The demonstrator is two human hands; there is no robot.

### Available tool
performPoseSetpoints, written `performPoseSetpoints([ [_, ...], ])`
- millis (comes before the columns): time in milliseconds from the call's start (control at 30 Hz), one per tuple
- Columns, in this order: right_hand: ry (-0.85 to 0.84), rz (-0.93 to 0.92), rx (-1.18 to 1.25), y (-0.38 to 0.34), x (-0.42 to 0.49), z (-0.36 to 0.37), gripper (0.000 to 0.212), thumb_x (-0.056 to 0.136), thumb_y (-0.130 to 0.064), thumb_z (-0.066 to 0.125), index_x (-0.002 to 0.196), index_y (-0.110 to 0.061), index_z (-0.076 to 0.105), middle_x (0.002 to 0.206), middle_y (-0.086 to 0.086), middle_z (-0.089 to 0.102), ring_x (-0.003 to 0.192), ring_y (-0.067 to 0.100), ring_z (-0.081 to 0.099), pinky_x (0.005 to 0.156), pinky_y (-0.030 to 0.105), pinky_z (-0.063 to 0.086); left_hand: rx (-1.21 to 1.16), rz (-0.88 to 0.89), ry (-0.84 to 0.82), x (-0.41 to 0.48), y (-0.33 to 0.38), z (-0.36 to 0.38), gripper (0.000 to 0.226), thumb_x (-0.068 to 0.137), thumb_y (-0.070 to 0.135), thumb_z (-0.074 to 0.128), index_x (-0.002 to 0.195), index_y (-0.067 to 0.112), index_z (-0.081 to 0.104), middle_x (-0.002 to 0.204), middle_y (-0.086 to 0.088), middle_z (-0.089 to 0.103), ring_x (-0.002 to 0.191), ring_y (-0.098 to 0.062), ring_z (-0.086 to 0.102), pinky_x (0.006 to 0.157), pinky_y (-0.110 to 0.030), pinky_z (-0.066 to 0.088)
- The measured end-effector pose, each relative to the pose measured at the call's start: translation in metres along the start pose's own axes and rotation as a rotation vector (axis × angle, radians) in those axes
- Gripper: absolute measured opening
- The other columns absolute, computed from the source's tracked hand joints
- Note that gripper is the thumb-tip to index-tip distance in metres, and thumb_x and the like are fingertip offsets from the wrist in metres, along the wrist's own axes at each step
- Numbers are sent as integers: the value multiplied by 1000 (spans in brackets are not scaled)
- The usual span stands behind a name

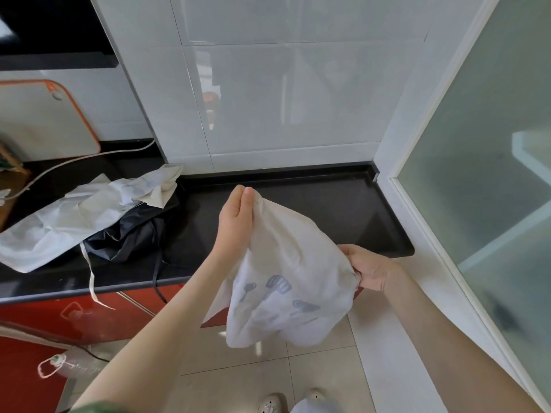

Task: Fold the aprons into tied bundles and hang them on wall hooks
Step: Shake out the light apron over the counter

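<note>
I hold a white apron [286, 281] with grey kitchen-utensil prints in the air in front of the black counter. My left hand [237, 216] pinches its top edge between fingertips and thumb. My right hand [368, 269] grips the cloth's right edge lower down. The apron hangs bunched between both hands. On the counter to the left lie another white apron [74, 219], crumpled, and a black apron [131, 236] partly under it. Their straps dangle over the counter's front edge.
The black counter [313, 210] ends at a frosted glass door [483, 162] on the right. White wall tiles [283, 99] rise behind. A white cutting board with an orange rim [44, 123] leans at the left, with a white cable [74, 162] beside it. Red cabinet fronts [74, 314] sit below.
</note>
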State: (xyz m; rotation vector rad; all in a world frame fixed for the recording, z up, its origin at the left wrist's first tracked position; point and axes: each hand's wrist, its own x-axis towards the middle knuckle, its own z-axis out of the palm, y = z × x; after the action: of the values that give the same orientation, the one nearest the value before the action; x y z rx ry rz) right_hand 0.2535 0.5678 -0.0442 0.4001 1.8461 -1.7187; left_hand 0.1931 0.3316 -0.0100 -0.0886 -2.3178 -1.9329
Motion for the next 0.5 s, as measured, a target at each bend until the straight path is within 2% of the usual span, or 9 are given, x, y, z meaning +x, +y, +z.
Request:
performPoseSetpoints([
  [67,210,-212,24,-3,2,0,20,99,-9,48,104,-13,67,91,-2,70,82,15,65,63,21,51,52,34,87,-2,-1,-6,32,103,28,40,79,8,48,65,8,43,58,-4,37,55,-19,34],
  [133,554,-409,168,-5,9,-2,10,97,-8,50,103,-11,58,90,-1,64,83,16,59,64,22,46,138,65,201,-4,-2,-11,27,102,27,41,78,14,47,61,9,44,53,-3,37,50,-20,33],
  [200,739,-533,66,-8,12,2,8,96,-9,50,98,-16,49,86,0,58,75,13,53,62,22,40,406,-4,134,-7,-13,-11,21,101,26,41,84,13,41,62,3,44,54,-10,40,50,-28,32],
  [267,732,-511,-86,1,15,8,10,96,-9,50,101,-17,46,89,0,55,79,14,54,65,21,40,647,-161,39,-14,-35,-12,19,101,25,37,87,12,36,64,-3,46,58,-20,45,50,-33,30],
  [367,730,-531,-65,-3,14,15,16,97,-8,49,110,-15,43,99,-5,52,90,12,55,69,11,43,512,-274,148,-8,-43,-19,27,103,33,30,93,11,41,70,-6,52,68,-29,53,52,-34,35],
  [400,706,-535,-70,-10,11,18,18,97,-8,49,113,-15,42,100,-6,52,91,9,56,69,8,44,528,-245,163,-6,-40,-20,24,103,33,33,102,11,43,78,-6,57,76,-31,57,56,-35,39],
  [433,655,-540,-68,-18,9,20,21,98,-8,49,115,-16,41,100,-6,54,89,6,57,68,7,45,577,-165,160,-3,-36,-20,25,101,32,40,115,12,44,94,-8,61,91,-32,58,67,-37,45],
  [467,588,-544,-68,-25,6,25,23,98,-9,49,117,-18,40,97,-6,58,84,4,60,67,9,48,622,-45,140,-1,-31,-17,39,98,32,49,130,11,41,115,-9,59,109,-31,54,85,-38,45],
  [500,522,-548,-70,-34,3,30,24,98,-10,50,117,-19,39,92,-5,61,77,3,62,65,12,49,628,112,97,0,-23,-11,57,94,34,57,141,11,35,134,-9,50,125,-27,45,102,-37,37],
])
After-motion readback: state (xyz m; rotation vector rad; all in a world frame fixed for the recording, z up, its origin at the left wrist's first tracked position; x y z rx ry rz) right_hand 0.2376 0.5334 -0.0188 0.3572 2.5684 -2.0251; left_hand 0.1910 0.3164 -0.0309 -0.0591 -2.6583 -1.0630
